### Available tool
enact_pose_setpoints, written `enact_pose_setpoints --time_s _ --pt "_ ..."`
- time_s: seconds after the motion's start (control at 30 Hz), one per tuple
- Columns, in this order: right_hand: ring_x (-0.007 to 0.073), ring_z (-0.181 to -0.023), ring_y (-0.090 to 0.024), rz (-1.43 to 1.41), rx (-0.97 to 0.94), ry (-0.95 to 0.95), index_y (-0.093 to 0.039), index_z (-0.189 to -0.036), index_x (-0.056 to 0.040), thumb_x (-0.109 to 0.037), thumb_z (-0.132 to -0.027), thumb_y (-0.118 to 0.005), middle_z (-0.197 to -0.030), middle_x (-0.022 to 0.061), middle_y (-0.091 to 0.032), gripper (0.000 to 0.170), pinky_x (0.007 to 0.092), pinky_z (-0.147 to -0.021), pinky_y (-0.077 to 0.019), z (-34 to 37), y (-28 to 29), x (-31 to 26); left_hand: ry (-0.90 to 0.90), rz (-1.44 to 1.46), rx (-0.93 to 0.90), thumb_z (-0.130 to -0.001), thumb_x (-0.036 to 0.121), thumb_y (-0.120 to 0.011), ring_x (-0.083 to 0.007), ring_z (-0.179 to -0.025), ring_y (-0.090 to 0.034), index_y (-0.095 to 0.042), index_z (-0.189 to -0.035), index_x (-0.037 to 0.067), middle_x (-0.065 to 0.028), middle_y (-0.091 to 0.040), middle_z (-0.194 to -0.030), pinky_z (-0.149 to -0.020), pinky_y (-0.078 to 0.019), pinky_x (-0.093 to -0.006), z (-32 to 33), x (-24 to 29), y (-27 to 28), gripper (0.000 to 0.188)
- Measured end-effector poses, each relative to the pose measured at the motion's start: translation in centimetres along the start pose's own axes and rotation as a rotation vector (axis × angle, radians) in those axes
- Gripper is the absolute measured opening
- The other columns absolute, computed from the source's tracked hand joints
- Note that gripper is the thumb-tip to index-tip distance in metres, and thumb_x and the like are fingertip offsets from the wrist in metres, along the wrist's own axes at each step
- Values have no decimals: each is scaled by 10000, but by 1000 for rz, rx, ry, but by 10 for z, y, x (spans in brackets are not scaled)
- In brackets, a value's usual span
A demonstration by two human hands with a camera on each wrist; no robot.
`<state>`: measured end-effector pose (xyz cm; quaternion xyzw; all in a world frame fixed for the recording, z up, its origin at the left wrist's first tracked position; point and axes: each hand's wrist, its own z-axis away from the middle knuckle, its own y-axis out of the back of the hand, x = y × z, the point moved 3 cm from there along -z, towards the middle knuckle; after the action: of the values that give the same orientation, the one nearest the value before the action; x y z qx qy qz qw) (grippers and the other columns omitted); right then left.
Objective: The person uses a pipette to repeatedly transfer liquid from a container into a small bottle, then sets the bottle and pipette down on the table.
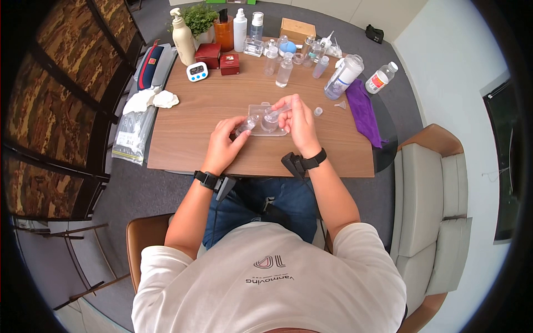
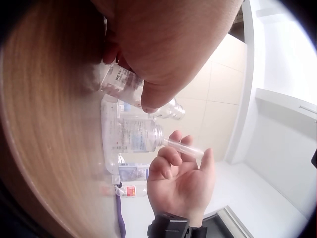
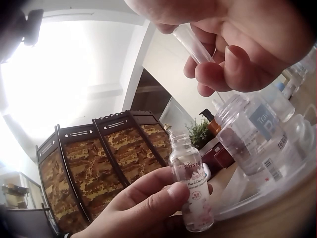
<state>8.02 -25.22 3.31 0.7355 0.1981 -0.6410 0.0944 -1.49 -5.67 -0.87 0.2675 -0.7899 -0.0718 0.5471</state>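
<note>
At wooden table (image 1: 194, 125) near sofa (image 1: 422, 200): left hand (image 1: 224, 145) grips bottle (image 3: 199, 183), right hand (image 1: 301, 125) pinches tube (image 2: 184, 148).

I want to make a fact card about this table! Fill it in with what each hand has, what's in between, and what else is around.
Left hand: holds a small clear bottle, tilted and uncapped
Right hand: pinches a clear tube
In between: a wide clear jar, open, standing in a clear tray
Tube's tip: at the jar's mouth; how far in is hard to tell
Right side: purple cloth
Far left: green plant, white timer
</note>
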Motion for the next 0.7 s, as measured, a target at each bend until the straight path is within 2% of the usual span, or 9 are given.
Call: enact_pose_setpoints --time_s 0.03,0.17,0.27,0.33,0.43,0.7 --pt "36 -611 -500 -1 -1 -1 -612 -998 -40 -446 -1130 -337 -922 49 -673 508 194 -504 -350 0 0 1 7 -10 -12 -896 118 -769 -247 -1015 -656 -693 -1201 26 -123 -710 -1150 -809 -542 -335 0 1 0 328" --pt "38 -609 -500 -16 -2 -2 -612 -998 -36 -436 -1133 -326 -916 47 -671 510 192 -506 -350 0 1 1 -8 -7 -1 -894 113 -770 -245 -1019 -658 -690 -1206 26 -124 -711 -1153 -807 -542 -333 0 -1 -1 334" --pt "40 -609 -500 -25 -6 0 -614 -1000 -34 -437 -1133 -320 -918 49 -671 516 190 -505 -350 1 2 1 8 3 -8 -893 110 -771 -244 -1009 -657 -688 -1210 25 -123 -711 -1149 -809 -541 -331 0 2 -1 338" --pt "40 -610 -500 -23 -11 -1 -615 -1002 -32 -439 -1133 -318 -922 51 -672 520 190 -505 -349 1 1 1 12 21 6 -886 149 -770 -257 -920 -635 -692 -1200 30 -122 -714 -1093 -775 -529 -349 0 3 0 344" --pt "42 -610 -500 -34 -8 5 -617 -1009 -30 -423 -1133 -318 -931 58 -675 509 192 -503 -347 1 0 1 3 17 9 -887 153 -769 -267 -935 -638 -691 -1199 26 -128 -714 -1097 -789 -529 -358 0 2 0 345" --pt "64 -587 -500 27 -38 -14 -621 -980 -13 -313 -1117 -332 -937 86 -689 439 214 -537 -392 1 3 -1 -15 1 7 -896 160 -761 -281 -982 -639 -689 -1197 19 -140 -711 -1105 -812 -531 -369 0 2 0 340"
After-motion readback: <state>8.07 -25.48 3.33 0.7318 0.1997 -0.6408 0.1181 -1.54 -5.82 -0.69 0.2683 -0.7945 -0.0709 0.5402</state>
